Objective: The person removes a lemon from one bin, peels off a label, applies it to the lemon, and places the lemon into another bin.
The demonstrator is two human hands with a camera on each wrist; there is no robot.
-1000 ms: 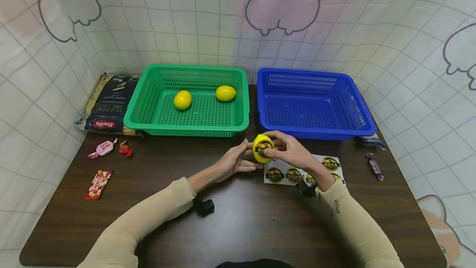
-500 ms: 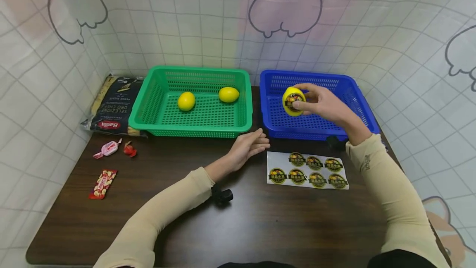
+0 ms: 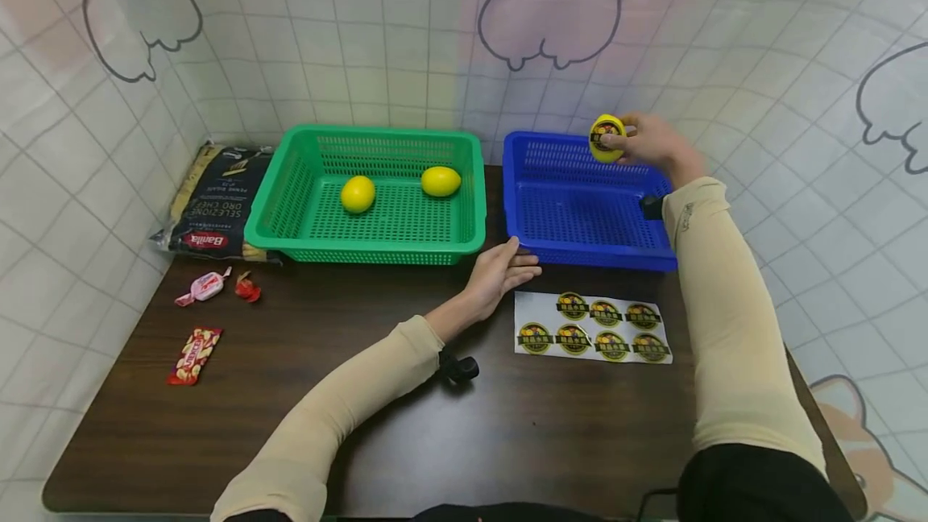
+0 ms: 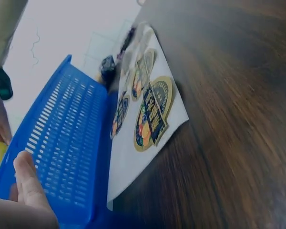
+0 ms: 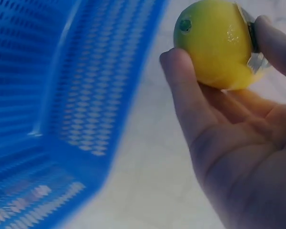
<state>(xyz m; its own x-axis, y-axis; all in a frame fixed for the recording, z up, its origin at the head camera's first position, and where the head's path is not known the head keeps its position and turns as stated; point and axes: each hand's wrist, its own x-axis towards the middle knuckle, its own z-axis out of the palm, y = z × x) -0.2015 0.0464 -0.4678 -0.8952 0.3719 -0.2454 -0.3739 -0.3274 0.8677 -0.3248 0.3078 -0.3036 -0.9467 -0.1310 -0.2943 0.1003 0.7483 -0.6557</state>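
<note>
Tiled wallpaper with cartoon animal outlines backs a dark wooden bench (image 3: 507,425). Up at the far edge of the blue basket (image 3: 580,248), the right hand (image 3: 656,145) grips a stickered lemon (image 3: 606,138), fingers and thumb curled round it, held in the air above the basket's back rim. To do this well, I judge the fruit should come down low over the mesh floor before the fingers loosen, label side up, so it neither rolls nor scuffs the sticker. The left hand (image 3: 502,274) lies flat with straight fingers on the bench, touching the basket's near corner, which should steady it. Just right of that hand sits a sticker sheet (image 3: 590,327). Left of it stands a green basket (image 3: 290,232) with two bare lemons (image 3: 358,193). Further left lie a pasta bag (image 3: 213,204) and wrapped sweets (image 3: 194,354).
</note>
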